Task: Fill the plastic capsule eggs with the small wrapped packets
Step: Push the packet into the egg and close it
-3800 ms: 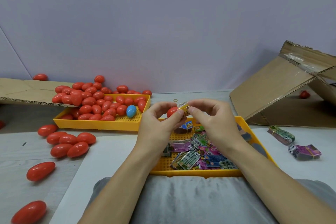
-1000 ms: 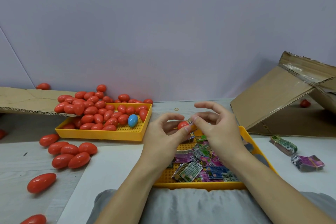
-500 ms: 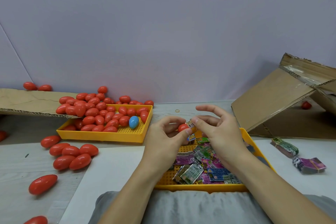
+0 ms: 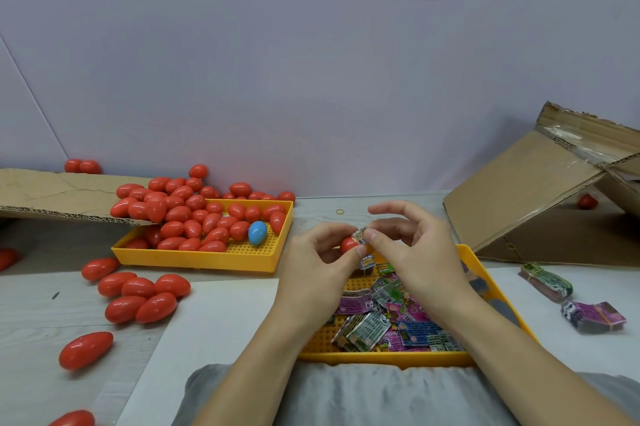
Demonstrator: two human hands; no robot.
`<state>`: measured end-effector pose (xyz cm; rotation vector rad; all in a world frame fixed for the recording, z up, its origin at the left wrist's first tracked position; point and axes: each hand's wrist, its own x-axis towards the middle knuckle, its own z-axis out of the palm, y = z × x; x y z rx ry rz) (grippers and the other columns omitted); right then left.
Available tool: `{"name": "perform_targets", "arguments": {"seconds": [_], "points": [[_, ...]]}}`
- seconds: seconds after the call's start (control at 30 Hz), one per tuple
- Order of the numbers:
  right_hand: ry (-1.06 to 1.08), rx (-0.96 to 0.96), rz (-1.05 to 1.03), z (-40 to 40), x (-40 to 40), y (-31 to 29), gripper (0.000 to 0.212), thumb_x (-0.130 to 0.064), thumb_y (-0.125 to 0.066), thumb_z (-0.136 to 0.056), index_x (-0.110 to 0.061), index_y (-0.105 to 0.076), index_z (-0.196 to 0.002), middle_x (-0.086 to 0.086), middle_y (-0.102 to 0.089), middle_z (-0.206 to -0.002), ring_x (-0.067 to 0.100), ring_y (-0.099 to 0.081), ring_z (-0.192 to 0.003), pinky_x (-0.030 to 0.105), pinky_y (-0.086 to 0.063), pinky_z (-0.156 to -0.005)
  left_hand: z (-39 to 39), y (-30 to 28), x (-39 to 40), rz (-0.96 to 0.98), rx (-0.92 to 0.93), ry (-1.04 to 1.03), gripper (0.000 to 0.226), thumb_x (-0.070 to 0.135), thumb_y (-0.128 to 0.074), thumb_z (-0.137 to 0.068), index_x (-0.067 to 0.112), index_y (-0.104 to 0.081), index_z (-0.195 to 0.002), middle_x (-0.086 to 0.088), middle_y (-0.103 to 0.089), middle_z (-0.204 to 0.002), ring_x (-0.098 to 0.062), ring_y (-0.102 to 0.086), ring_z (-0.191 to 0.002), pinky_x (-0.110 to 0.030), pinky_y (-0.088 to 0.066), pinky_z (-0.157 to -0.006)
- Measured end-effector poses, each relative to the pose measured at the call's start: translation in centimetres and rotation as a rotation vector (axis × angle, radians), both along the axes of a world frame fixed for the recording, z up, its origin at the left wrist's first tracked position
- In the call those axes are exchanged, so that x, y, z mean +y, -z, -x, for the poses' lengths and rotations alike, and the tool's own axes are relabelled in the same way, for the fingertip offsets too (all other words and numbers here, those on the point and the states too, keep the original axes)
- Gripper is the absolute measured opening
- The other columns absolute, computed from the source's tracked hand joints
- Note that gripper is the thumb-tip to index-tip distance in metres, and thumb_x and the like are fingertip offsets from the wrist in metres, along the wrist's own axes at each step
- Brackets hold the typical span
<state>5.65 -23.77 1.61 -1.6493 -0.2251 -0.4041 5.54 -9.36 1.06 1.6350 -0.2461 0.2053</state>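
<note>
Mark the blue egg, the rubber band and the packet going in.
blue egg (image 4: 257, 232): head view, middle of shell.
rubber band (image 4: 340, 211): head view, on its loop.
packet (image 4: 359, 238): head view, exposed end.

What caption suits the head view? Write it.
Left hand holds a red egg while right hand pushes a packet in.

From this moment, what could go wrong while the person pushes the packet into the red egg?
1. The left hand holds the red egg half only at the fingertips; a hard push may make it slip.
2. The folded packet, pinched by the right hand, sticks out of the opening, so it may jam or crumple.
3. Both hands work above the yellow tray of packets; a dropped packet would get lost among the others.
</note>
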Motion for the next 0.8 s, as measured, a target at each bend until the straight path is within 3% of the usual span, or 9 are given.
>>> {"name": "perform_targets", "arguments": {"seconds": [0.13, 0.3, 0.4, 0.8], "points": [[0.003, -0.052, 0.139, 0.3, 0.2, 0.1, 0.037, -0.002, -0.071, -0.085, -0.033, -0.066, -0.104, -0.011, -0.070, -0.092, 0.008, -0.064, -0.090, 0.022, -0.055, -0.069, -0.1, 0.1, 0.1, 0.029, 0.000, -0.034, 0.020, 0.011, -0.075, -0.087, 0.008, -0.072, -0.106, -0.005, -0.075, -0.099, -0.018, -0.073, -0.090, -0.033, -0.061, -0.080], [0.057, -0.155, 0.522, 0.5, 0.9, 0.6, 0.048, -0.015, -0.071, -0.080, -0.042, -0.054, -0.115, -0.023, -0.053, -0.105, 0.000, -0.052, -0.103, 0.007, -0.043, -0.077, -0.1, 0.0, 0.1, 0.040, -0.013, -0.034, 0.019, 0.006, -0.073, -0.088, 0.007, -0.072, -0.107, -0.004, -0.075, -0.100, -0.010, -0.073, -0.091, -0.025, -0.060, -0.078], [0.107, -0.206, 0.676, 0.4, 1.4, 0.7, 0.052, -0.029, -0.072, -0.079, -0.042, -0.048, -0.123, -0.020, -0.050, -0.111, 0.004, -0.049, -0.105, 0.017, -0.043, -0.084, -0.1, 0.1, 0.1, 0.044, -0.019, -0.040, 0.018, 0.005, -0.073, -0.087, 0.009, -0.073, -0.104, 0.000, -0.076, -0.095, -0.006, -0.073, -0.088, -0.022, -0.059, -0.076], [0.210, -0.270, 0.702, 0.6, 1.6, 0.7, 0.053, -0.032, -0.077, -0.077, -0.039, -0.048, -0.121, -0.021, -0.054, -0.100, 0.006, -0.051, -0.098, 0.020, -0.043, -0.080, -0.2, 0.4, 0.1, 0.027, 0.014, -0.047, 0.009, 0.015, -0.072, -0.089, 0.016, -0.071, -0.098, 0.001, -0.074, -0.093, -0.008, -0.071, -0.089, -0.025, -0.058, -0.075]]}}
